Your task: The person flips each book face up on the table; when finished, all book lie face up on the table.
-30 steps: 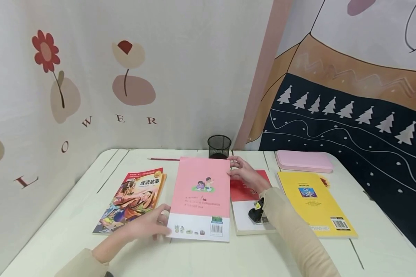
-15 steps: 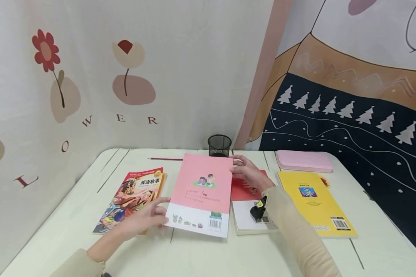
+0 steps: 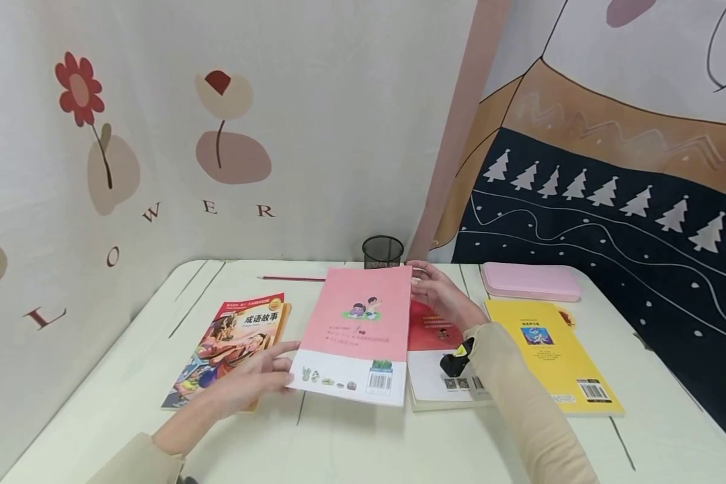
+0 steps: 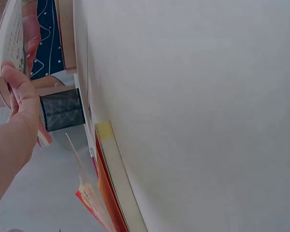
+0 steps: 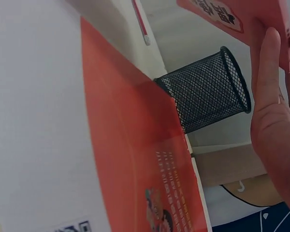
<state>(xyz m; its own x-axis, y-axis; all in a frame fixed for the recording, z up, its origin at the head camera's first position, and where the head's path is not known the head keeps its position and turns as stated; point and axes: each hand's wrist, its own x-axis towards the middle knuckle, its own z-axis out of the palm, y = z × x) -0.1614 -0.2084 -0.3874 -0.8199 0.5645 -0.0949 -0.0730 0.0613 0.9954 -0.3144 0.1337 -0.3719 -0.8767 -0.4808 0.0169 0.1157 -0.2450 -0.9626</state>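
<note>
A thin pink-and-white book (image 3: 351,329), back cover up, is raised off the table between both hands. My left hand (image 3: 257,383) pinches its lower left corner, thumb on top and fingers beneath in the left wrist view. The upper right edge is held by my right hand (image 3: 444,299), whose fingers (image 5: 269,72) lie along the underside in the right wrist view. Below and to the right lies a red-and-white book (image 3: 426,383), partly covered by the right forearm. To the left, a colourful storybook (image 3: 236,336) rests on another book, with my left hand over its edge.
Behind the raised book stands a black mesh pen holder (image 3: 383,250), and a red pencil (image 3: 287,278) lies at the table's back. On the right are a yellow book (image 3: 556,363) and a pink pencil case (image 3: 531,281). Printed curtains hang behind the table (image 3: 351,447).
Both hands have lifted the pink-and-white book and shifted it slightly right and away; it has tilted. The other books have stayed in place.
</note>
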